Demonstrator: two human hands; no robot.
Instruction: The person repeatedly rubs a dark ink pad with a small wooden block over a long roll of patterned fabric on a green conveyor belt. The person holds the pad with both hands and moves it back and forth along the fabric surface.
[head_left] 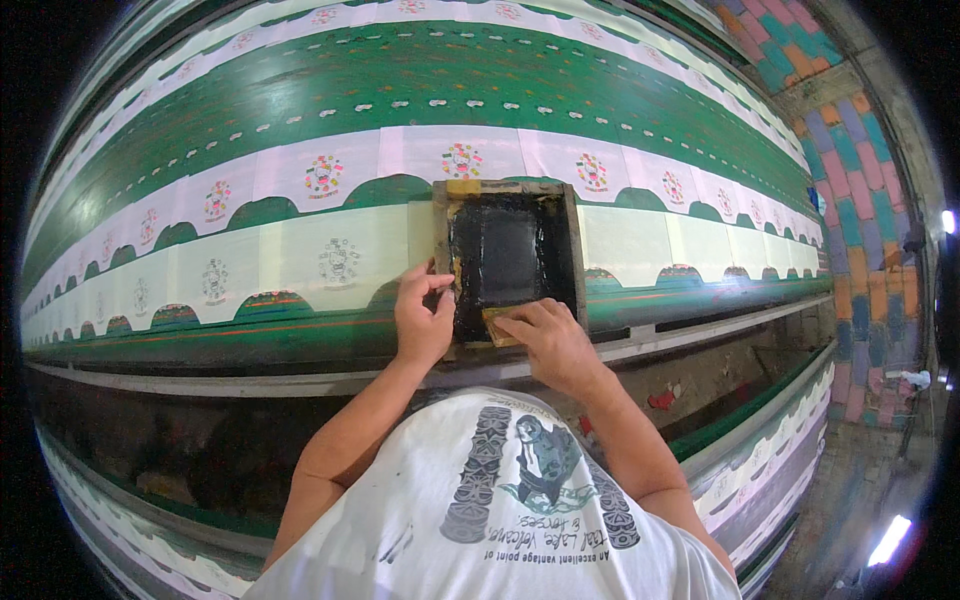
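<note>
A wooden-framed printing screen [577,250], its inside smeared with black ink, lies across a row of pale cut cloth pieces [625,245] on the green table. My left hand [425,318] is closed on the frame's left side, thumb and fingers curled at the edge. Inside the frame's near end, my right hand [548,338] grips a squeegee [502,326] with a yellowish wooden handle; its blade is hidden. To the left of the screen, several cloth pieces bear a black outline print [338,264]. Those right of it look plain.
Beyond lies a row of white pieces with coloured cartoon prints [462,160]. The long green table [300,85] curves away to both sides. A metal rail [250,382] runs along its near edge. Behind me is another table with cloth [765,470]; coloured paving [850,200] lies at right.
</note>
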